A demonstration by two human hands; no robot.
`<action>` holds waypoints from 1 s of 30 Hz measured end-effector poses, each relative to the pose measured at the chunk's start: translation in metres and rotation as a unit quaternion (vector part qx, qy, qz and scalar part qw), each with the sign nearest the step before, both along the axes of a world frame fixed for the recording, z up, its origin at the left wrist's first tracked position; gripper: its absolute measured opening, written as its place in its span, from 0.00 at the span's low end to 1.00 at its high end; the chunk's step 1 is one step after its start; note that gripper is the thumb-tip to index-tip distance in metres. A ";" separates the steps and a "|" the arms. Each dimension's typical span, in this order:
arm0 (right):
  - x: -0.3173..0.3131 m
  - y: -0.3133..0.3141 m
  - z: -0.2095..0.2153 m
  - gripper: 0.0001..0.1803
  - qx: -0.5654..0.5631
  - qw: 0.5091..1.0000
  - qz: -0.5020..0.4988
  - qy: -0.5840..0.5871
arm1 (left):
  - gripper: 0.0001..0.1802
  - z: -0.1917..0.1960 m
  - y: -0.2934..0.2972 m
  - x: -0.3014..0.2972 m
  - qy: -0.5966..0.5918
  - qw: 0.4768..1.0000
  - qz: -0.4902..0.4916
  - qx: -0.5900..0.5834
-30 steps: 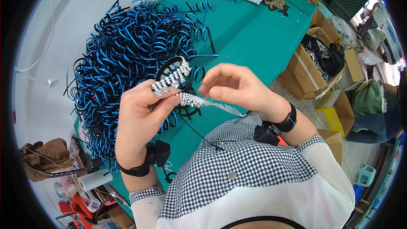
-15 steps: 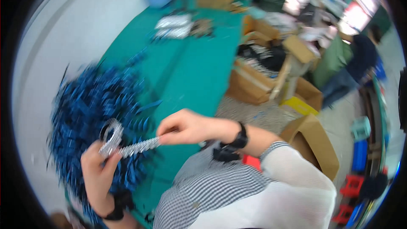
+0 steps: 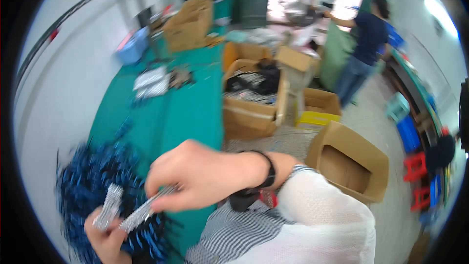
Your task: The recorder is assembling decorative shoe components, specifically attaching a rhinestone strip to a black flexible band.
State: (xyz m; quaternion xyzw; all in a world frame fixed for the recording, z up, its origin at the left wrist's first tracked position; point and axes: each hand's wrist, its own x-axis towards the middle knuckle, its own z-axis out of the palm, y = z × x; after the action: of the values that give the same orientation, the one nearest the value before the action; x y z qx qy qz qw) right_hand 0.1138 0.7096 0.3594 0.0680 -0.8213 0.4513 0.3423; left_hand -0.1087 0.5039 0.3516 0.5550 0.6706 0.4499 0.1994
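— Silvery and glittering: what is that strip (image 3: 141, 211) low on the left?

— A sparkly band, blurred. The right hand (image 3: 195, 176) pinches its upper end between fingers and thumb; the left hand (image 3: 105, 237) grips the lower end, where a second silvery piece (image 3: 108, 206) stands up just beside it. Both hands are closed on the strip, above a heap of blue and black curled pieces (image 3: 97, 176).

— And what does the heap lie on?

— A green surface (image 3: 190, 102) running away from the person. Farther along it lies a flat silvery bundle (image 3: 152, 82), and at its far end an open brown carton (image 3: 189, 17) with a pale blue tub (image 3: 131, 49) beside it.

— Any boxes on the floor?

— Several — a tall open carton of dark and silvery goods (image 3: 251, 98) touching the surface's edge, a smaller box with a yellow bottom band (image 3: 317, 108) to its right, and an empty open carton (image 3: 349, 164) near the right elbow. Another person in a dark top (image 3: 369, 39) stands well apart, at the back.
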 end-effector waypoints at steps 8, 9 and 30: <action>-0.022 -0.001 -0.013 0.04 -0.019 0.997 0.014 -0.074 | 0.09 0.002 0.009 0.013 -0.141 0.986 -0.056 0.068; -0.024 0.000 -0.014 0.04 -0.019 0.997 0.014 -0.076 | 0.09 0.001 0.007 0.014 -0.148 0.985 -0.048 0.070; -0.039 -0.031 -0.016 0.09 0.133 0.989 0.066 0.004 | 0.09 -0.011 0.001 0.003 -0.109 0.991 0.081 0.004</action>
State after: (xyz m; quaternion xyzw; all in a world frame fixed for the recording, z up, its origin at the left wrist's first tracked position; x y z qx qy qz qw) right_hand 0.0747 0.6785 0.3431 0.1690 -0.8663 0.3593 0.3032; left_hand -0.1053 0.5045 0.3402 0.4476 0.6856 0.5252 0.2318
